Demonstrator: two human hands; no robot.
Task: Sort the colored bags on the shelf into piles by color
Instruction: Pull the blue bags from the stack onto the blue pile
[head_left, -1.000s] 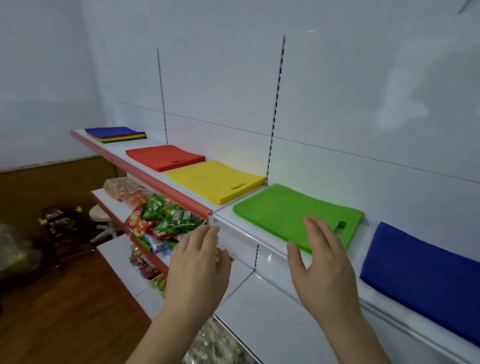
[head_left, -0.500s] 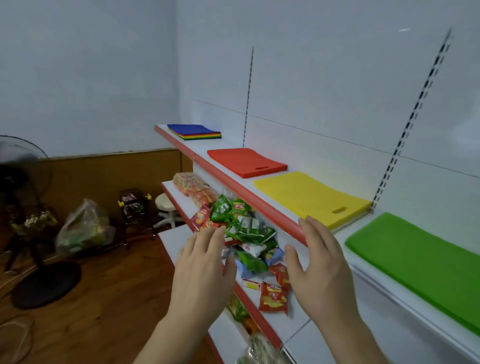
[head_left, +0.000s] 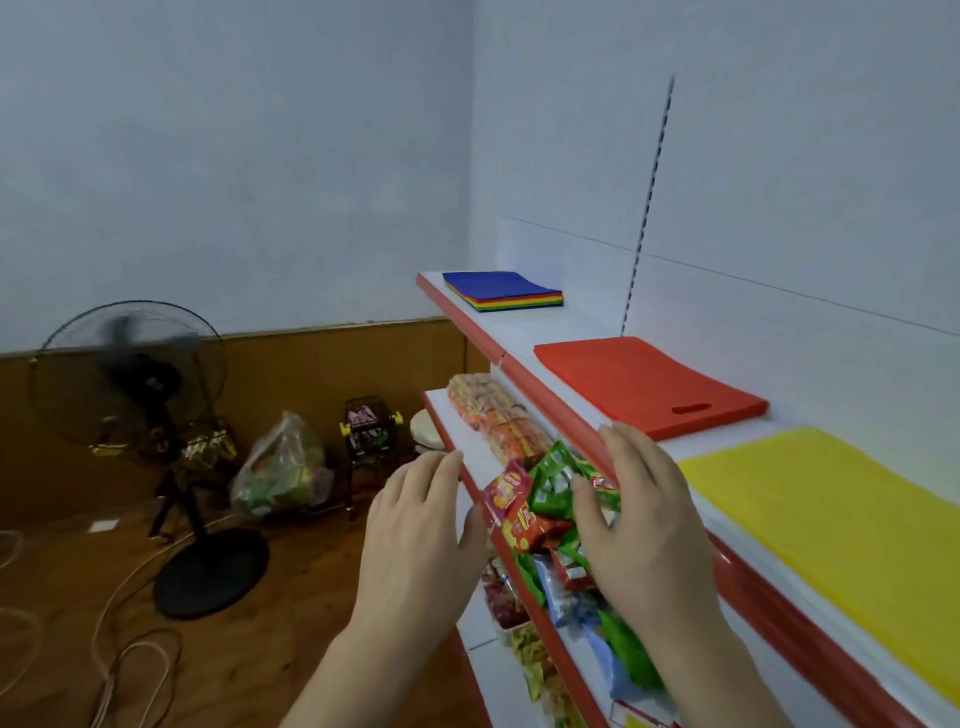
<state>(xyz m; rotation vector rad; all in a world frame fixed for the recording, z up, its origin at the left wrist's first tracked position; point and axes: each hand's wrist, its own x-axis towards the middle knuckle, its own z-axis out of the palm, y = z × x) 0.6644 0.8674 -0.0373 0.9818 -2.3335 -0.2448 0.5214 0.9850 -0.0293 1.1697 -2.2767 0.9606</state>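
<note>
While both hands are held empty in front of the shelves, the mixed stack (head_left: 506, 292) of bags sits at the far end of the top shelf (head_left: 524, 332), well apart from them; left hand (head_left: 415, 540) and right hand (head_left: 641, 525) are seen w/ fingers straight, slightly spread, nothing gripped; red pile (head_left: 644, 387) and yellow pile (head_left: 831, 525) lie nearer; probably the stack should be reached next, only the top blue bag pinched at an edge, w/o the layers beneath being dragged.

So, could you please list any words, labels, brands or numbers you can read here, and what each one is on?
None can be read.
Red snack packets: printed logos, too blurred to read.
Green snack packets: white label patches, too small to read.
Colored bags: no print visible.
</note>
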